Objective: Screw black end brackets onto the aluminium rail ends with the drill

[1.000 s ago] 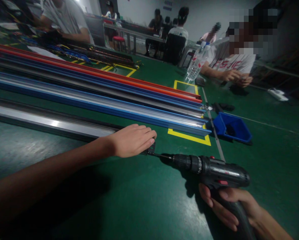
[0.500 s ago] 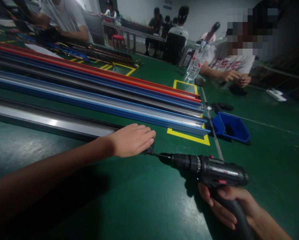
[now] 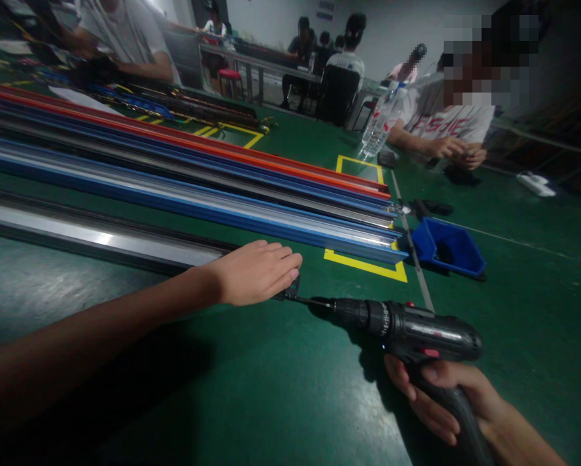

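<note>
My left hand [image 3: 261, 272] lies over the right end of a long black and silver metal profile [image 3: 125, 243], its fingers closed around it. A small black end piece [image 3: 293, 289] shows just past my fingertips. My right hand [image 3: 436, 395] grips the handle of a black cordless drill [image 3: 416, 329], which lies level and points left. From its chuck a long thin bit [image 3: 314, 302] reaches to the end piece at the profile's end. The exact spot where the tip meets it is too small to make out.
Blue [image 3: 271, 220], black and orange profiles [image 3: 271, 162] lie side by side beyond my left hand. At right are a blue bin [image 3: 448, 249] and a white power strip [image 3: 536, 184]. Plastic bottles [image 3: 382, 123] stand farther back. A person [image 3: 455, 129] sits across the green table [image 3: 280, 388].
Almost nothing differs. Both hands, the drill and the profile keep their places, with the bit still at the profile's end.
</note>
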`<state>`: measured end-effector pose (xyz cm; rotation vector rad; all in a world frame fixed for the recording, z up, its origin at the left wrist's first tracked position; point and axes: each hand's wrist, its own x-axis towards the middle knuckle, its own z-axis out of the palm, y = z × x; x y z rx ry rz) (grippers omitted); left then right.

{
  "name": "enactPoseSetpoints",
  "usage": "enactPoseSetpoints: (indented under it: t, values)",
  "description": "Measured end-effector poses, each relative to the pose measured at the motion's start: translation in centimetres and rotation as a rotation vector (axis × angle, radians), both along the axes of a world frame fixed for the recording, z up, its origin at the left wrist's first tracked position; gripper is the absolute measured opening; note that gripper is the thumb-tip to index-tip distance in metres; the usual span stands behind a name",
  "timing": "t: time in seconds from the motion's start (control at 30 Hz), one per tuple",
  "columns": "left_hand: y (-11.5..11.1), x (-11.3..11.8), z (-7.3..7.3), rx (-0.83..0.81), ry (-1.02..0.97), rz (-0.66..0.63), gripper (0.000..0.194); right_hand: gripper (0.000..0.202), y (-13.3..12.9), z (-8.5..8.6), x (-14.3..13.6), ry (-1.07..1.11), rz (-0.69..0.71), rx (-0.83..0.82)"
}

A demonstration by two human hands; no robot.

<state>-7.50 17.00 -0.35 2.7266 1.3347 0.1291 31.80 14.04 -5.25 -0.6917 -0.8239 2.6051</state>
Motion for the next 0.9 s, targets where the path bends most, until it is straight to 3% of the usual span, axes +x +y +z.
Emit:
enactPoseSetpoints:
  t: [0.63, 0.9]
  values:
    - [0.0, 0.0, -0.1, 0.013, -0.027, 0.007, 0.034, 0.028, -0.1, 1.1, -0.5, -0.039, 0.026, 0.002]
    - [0.0, 0.0, -0.2, 0.017, -0.023, 0.004, 0.035, 0.029, 0.2, 0.2, 0.0, -0.020, 0.017, 0.016]
